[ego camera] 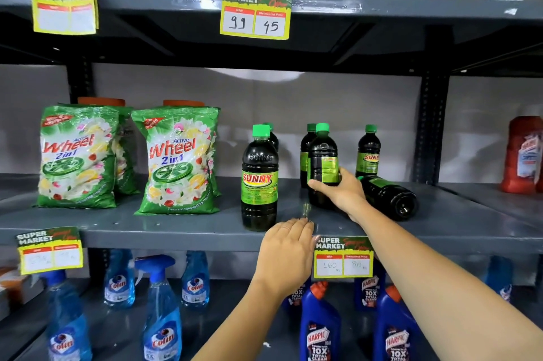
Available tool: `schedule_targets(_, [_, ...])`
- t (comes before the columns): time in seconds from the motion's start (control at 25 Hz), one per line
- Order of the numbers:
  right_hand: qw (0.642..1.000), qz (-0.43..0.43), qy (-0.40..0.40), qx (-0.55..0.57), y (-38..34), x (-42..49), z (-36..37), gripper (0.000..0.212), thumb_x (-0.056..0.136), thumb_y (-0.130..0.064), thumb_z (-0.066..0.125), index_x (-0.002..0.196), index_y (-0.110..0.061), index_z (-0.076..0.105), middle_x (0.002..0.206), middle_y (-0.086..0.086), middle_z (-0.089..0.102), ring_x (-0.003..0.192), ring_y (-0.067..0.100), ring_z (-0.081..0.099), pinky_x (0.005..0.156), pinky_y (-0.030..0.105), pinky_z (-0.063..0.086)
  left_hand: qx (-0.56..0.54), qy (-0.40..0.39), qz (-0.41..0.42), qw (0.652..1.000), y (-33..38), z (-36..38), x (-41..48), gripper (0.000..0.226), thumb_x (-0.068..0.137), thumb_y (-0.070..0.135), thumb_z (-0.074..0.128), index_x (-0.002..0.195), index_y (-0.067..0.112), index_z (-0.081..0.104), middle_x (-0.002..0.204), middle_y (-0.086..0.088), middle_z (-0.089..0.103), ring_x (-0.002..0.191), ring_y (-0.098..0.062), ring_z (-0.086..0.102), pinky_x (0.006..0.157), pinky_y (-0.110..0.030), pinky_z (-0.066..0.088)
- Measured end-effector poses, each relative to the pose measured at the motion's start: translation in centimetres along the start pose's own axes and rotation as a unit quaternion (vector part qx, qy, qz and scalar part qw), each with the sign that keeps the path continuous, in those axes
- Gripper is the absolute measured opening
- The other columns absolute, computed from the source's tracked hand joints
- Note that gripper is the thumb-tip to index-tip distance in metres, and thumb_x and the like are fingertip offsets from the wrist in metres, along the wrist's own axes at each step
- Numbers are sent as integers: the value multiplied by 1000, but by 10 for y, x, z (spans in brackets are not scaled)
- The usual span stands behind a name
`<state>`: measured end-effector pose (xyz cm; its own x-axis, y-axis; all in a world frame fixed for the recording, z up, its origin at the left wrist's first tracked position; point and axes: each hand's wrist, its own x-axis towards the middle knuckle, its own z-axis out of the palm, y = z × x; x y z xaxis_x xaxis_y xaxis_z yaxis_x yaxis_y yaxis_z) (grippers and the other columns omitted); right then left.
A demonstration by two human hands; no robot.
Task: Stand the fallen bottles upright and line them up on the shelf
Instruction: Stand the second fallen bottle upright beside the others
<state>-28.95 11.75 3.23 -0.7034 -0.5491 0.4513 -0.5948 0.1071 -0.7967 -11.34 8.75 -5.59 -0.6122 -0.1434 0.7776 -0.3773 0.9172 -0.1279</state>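
Two bare forearms are seen rising from the lower edge of the view toward the grey metal middle shelf [176, 228]. On that shelf, at the left, two green plastic Wheel detergent packs [179, 162] are stood side by side, well apart from the bottles. Near the front edge, a tall dark bottle with a green cap and a green SUNNY label [259, 181] is stood upright. Just behind its shoulder the green cap of another dark bottle [272, 137] is partly visible. To the right, a second dark green-capped bottle [323, 163] is held upright by the right hand [342, 190], whose fingers are wrapped around the labelled lower half, the thumb laid across the front; whether its base is touching the shelf cannot be told. Behind it another upright bottle [305, 155] is half hidden. Further right, one more upright SUNNY bottle [368, 152] is set toward the back, and just before it a fallen dark bottle [390, 197] is lying on its side, its base turned toward the camera and its neck hidden behind the right wrist. The left hand [286, 249] is held over the shelf's front lip, palm down, fingers loosely together and nothing gripped. A yellow price tag [343, 257] is hung just beside it.
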Motion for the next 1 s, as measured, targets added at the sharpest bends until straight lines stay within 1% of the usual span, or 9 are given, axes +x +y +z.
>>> schedule_targets(0.08, [999,-2,-25,-21,5,2,2,87,56,-47,88,128,-22,47,116,1,64,109,22,59,92,36,48,8,4,-2,1000,0,0,0,45,100,32,30,113,10,66,111,-7,71,102,-22,65,88,-33,50])
schedule_targets(0.2, [999,18,-45,1,13,4,1,92,54,-47,89,128,-22,41,116,0,62,109,21,58,95,37,46,7,7,-1,1000,0,0,1,48,101,32,25,114,10,66,112,-7,71,103,-22,65,89,-33,50])
schedule_targets(0.28, [994,29,-84,68,16,6,-2,86,61,-36,88,131,-23,40,115,-1,62,109,20,58,95,34,45,-1,11,-2,1000,1,1,0,55,102,34,18,114,10,66,112,-7,70,103,-21,65,89,-33,50])
schedule_targets(0.4, [979,57,-141,139,20,14,-8,60,69,-14,83,123,-15,56,112,2,68,113,24,61,90,29,45,-4,13,-5,1000,1,1,-1,58,102,35,15,114,11,66,112,-6,71,102,-21,65,89,-33,50])
schedule_targets(0.48, [978,56,-144,137,23,14,-8,65,60,-23,89,118,-12,62,111,3,71,109,22,64,97,33,46,-4,14,-6,1000,0,0,0,58,102,35,16,114,11,66,113,-7,70,103,-21,65,89,-33,50])
schedule_targets(0.56, [986,48,-111,118,21,9,-5,73,54,-31,92,117,-14,62,108,0,69,102,18,64,95,32,47,-6,16,-6,1000,1,0,0,58,102,35,15,114,10,66,113,-7,70,103,-22,65,89,-34,50])
schedule_targets(0.64, [986,39,-98,130,19,7,-6,68,60,-23,90,119,-16,59,109,0,67,102,17,62,91,29,46,-5,22,-2,1000,2,0,1,58,102,35,15,113,11,66,112,-7,71,102,-22,65,88,-34,50])
schedule_targets(0.76, [970,52,-130,200,21,12,-13,66,66,-1,83,127,-9,59,121,9,68,111,22,63,97,28,44,3,35,-4,999,2,1,0,49,101,33,25,111,11,67,110,-6,71,100,-21,66,87,-33,50])
schedule_targets(1.0, [987,38,-92,124,19,4,-8,73,59,-22,91,123,-13,56,113,0,64,105,17,60,88,27,44,16,48,-4,999,3,-1,0,43,98,32,33,110,11,68,108,-5,72,99,-19,66,87,-32,50])
